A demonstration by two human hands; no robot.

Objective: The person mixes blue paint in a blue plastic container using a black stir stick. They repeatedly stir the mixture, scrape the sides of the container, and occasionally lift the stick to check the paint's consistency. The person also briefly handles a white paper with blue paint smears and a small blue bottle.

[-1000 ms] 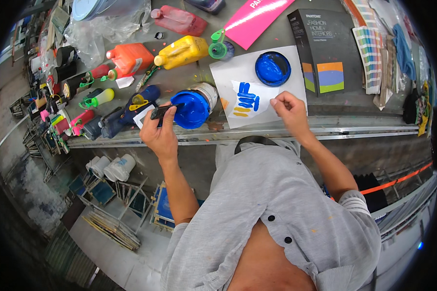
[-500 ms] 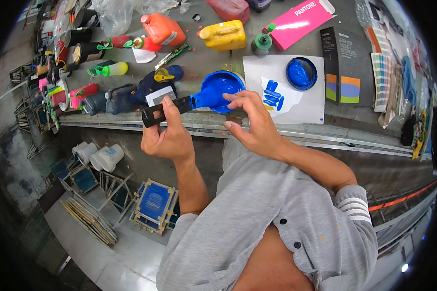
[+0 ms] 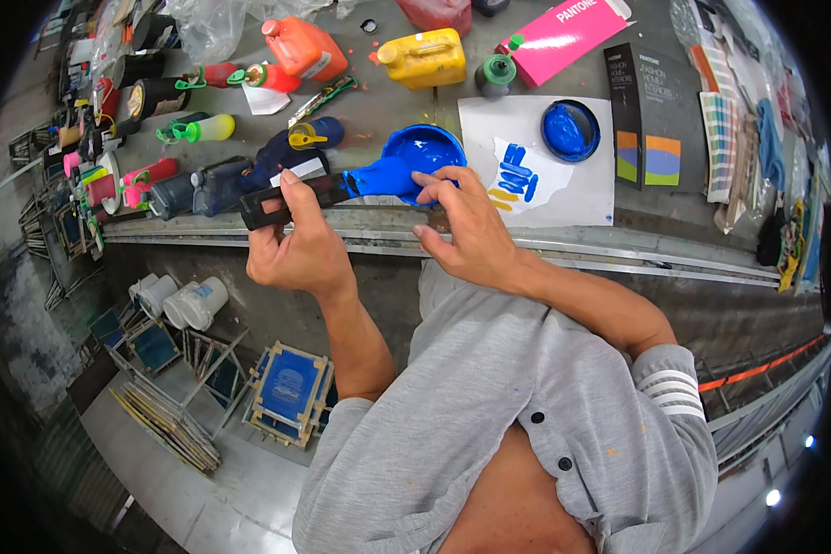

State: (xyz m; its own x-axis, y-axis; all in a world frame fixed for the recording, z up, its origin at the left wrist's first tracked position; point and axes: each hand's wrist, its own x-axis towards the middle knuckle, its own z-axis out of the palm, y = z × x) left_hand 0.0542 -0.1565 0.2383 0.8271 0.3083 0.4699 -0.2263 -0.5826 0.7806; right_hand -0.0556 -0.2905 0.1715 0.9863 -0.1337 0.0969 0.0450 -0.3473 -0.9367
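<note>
My left hand (image 3: 300, 247) grips the black handle of a spatula (image 3: 379, 179), thumb on top. Its blade is coated in thick blue ink and lies across the near rim of a tub of blue ink (image 3: 431, 145). Beside the blade's far end is my right hand (image 3: 475, 229), fingers bent and apart from the thumb, holding nothing. Its fingertips are close to the blade; whether they touch it I cannot tell. To the right, a torn paper piece (image 3: 517, 175) with blue and yellow strokes lies on a white sheet (image 3: 589, 198), along with a round black lid (image 3: 571, 131) smeared blue inside.
Behind the tub stand a yellow jug (image 3: 425, 60), an orange jug (image 3: 307, 48) and a green-capped bottle (image 3: 496, 74). Several ink bottles crowd the left. A pink box (image 3: 563, 42) and a dark swatch box (image 3: 656, 120) sit right. The metal table edge (image 3: 563, 254) runs in front.
My left hand and the spatula have shifted left, drawing the blade back toward the tub's near-left rim. My right hand has moved slightly left along with it.
</note>
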